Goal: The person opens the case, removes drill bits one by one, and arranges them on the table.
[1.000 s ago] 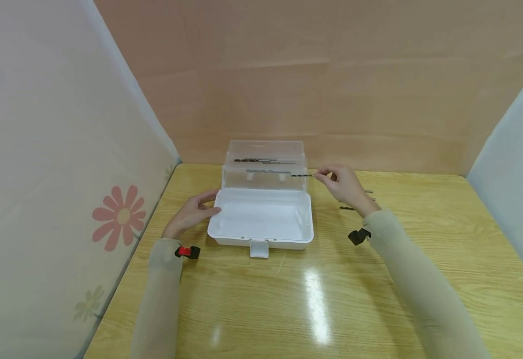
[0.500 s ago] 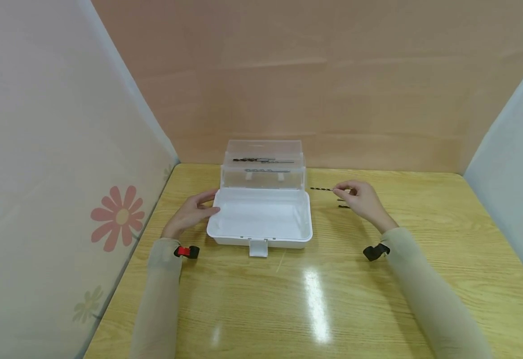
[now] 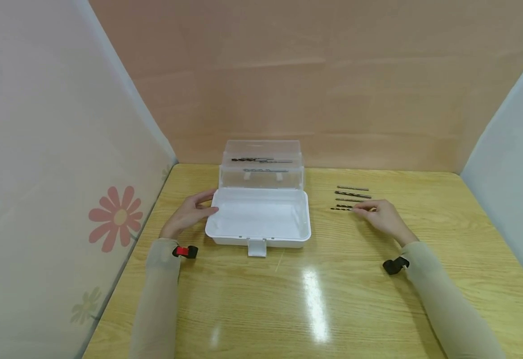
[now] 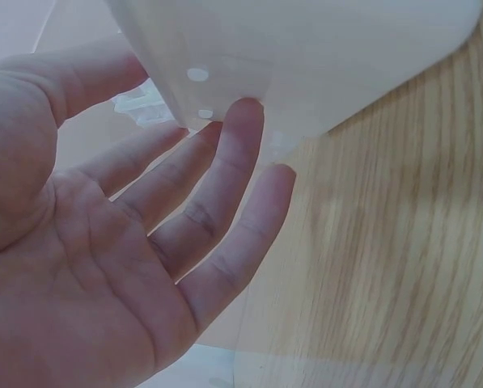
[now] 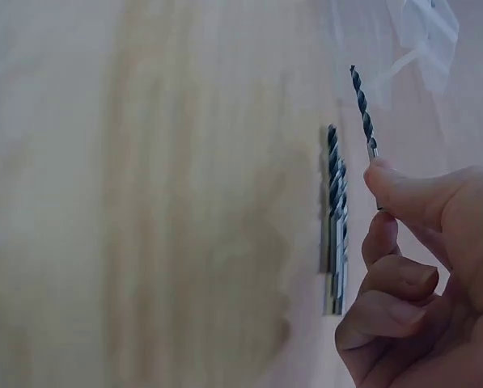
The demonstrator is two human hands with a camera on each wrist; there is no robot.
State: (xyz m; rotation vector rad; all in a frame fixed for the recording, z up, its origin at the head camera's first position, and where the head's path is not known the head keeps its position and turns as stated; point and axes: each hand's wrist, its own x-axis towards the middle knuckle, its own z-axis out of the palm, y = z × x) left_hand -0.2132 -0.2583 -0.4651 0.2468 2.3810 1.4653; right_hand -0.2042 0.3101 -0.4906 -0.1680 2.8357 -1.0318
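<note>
My right hand (image 3: 380, 217) pinches a dark twist drill bit (image 5: 362, 105) between thumb and fingertips, its fluted end pointing left. It is low beside a row of several drill bits (image 3: 353, 194) lying on the table, nearest the front one. In the right wrist view the other fingers curl below the pinch. A white plastic storage box (image 3: 258, 241) stands with its translucent upper tiers raised at the back. My left hand (image 3: 189, 215) holds the box's left side, thumb over the rim and fingers (image 4: 245, 121) against the outer wall. More drill bits (image 3: 252, 159) lie in the raised tiers.
The wooden table (image 3: 261, 299) extends toward me and to the right. A pinkish sheet (image 3: 315, 89) hangs behind it, with patterned side panels (image 3: 55, 149) at left and right. The front latch (image 3: 257, 248) of the box hangs open.
My right hand has moved from beside the raised tiers to the right and toward me, carrying the drill bit down next to the row. The left hand stays on the box.
</note>
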